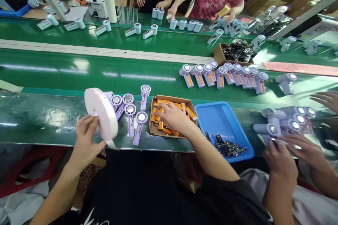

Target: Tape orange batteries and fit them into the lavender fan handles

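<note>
One roll of tape (pixel 102 112) is gripped in the left hand (pixel 86 140), at its one o'clock. Six small fans (pixel 130 110) (one mostly hidden behind the roll) lie toward the right hand's (pixel 170 115) nine o'clock. That hand reaches into one box (pixel 174 98) of orange batteries (pixel 191 113), directly under its fingers; whether it grasps any, I cannot tell.

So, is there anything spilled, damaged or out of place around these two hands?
Nothing stands out as spilled or damaged. The orange pieces lie jumbled but inside their cardboard box; the white roll is tilted, held in the left hand.
</note>
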The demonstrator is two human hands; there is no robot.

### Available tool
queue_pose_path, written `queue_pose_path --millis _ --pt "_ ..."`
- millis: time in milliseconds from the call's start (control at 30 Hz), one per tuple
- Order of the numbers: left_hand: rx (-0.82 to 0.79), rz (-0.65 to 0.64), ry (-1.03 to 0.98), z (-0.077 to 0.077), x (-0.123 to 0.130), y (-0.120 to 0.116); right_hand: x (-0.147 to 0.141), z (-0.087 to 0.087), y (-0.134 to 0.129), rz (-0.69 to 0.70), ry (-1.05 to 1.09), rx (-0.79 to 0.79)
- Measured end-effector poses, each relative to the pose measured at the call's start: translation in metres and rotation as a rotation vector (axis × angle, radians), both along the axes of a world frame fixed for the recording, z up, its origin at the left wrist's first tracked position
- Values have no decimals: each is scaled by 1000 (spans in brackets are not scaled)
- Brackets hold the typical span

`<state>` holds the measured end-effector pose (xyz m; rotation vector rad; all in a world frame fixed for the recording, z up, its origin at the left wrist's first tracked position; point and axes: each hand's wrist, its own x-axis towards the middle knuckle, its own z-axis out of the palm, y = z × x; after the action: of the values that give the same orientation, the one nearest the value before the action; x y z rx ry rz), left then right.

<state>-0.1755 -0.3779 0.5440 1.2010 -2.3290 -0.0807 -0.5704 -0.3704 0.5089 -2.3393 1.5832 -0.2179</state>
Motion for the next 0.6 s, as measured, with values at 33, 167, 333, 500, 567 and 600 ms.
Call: queue_pose_path --millis 33,167,333,500,567,600 --pt "-24 -41 -32 -1 -9 -2 -8 -2 -8 15 44 34" --pt "-97 -116 -103 -1 -38 -4 -13 -10 -17 14 -368 107" --pt "-149 -139 -206 3 -52 -1 12 11 12 -305 -990 39" --pt "-189 -149 -294 11 -56 2 41 35 24 -306 -821 -71" --pt "-205 -133 -312 15 -55 4 45 36 22 -283 -791 -32" --pt "-209 -122 -321 16 -55 5 46 34 21 -271 -795 11"
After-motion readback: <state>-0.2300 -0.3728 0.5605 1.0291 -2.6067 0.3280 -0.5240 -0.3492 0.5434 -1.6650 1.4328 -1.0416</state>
